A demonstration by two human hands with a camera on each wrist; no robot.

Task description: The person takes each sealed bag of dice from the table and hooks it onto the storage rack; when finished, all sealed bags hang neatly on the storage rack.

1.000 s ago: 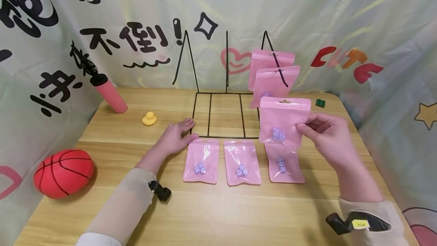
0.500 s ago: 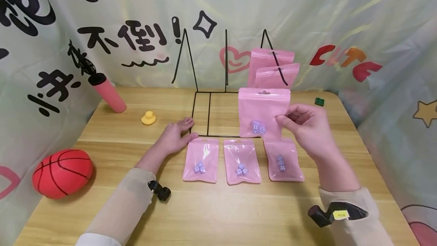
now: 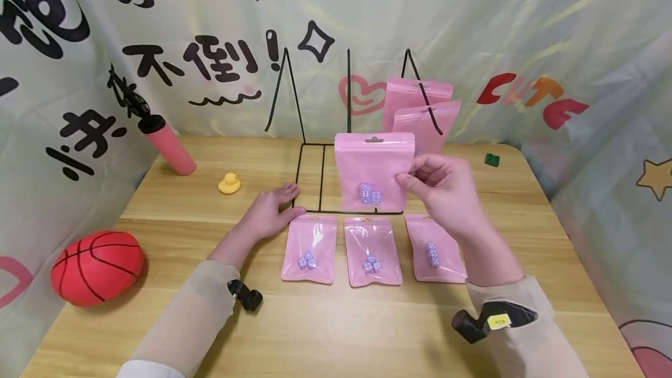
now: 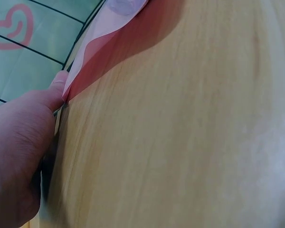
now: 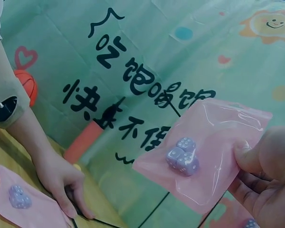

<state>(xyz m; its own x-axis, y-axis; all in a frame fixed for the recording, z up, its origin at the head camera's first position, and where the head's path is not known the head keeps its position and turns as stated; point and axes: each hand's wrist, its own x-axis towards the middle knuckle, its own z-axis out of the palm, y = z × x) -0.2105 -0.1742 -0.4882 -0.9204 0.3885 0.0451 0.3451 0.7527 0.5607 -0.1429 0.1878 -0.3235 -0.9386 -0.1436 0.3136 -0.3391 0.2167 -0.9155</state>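
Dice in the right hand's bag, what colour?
Pale purple dice, white pips; clearest in the right wrist view.

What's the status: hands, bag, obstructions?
Right hand pinching pink bag, held up. Left hand touching black rack. Two hung bags behind, rightward; no obstruction seen.

The held bag [image 3: 379, 162] partly hides the rack [image 3: 349, 92] and front hanging bag [image 3: 427, 128]

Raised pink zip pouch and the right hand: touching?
Touching. The right wrist view shows it: the right hand pinches the raised pink zip pouch by its side edge, thumb lying over one face.
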